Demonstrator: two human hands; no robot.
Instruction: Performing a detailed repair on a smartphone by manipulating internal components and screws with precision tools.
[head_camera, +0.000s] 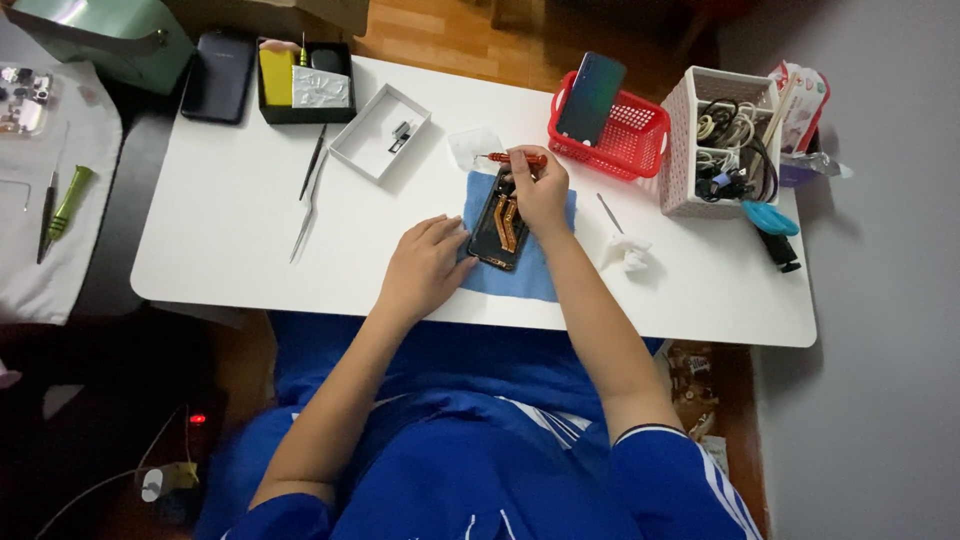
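Observation:
An opened phone (500, 228) with orange ribbon cables showing lies on a blue cloth (520, 272) on the white table (240, 250). My left hand (425, 265) rests flat on the table and cloth, its fingers touching the phone's left edge. My right hand (540, 188) is closed around a small red-handled screwdriver (512, 158) held roughly level over the phone's far end.
A red basket (640, 135) holding a dark phone (590, 97) stands at the back, beside a white basket (700, 150) of cables. Tweezers (308, 205), a white tray (380, 132), a black tray (305, 85), a thin tool (610, 212) and crumpled tissue (627, 252) lie around.

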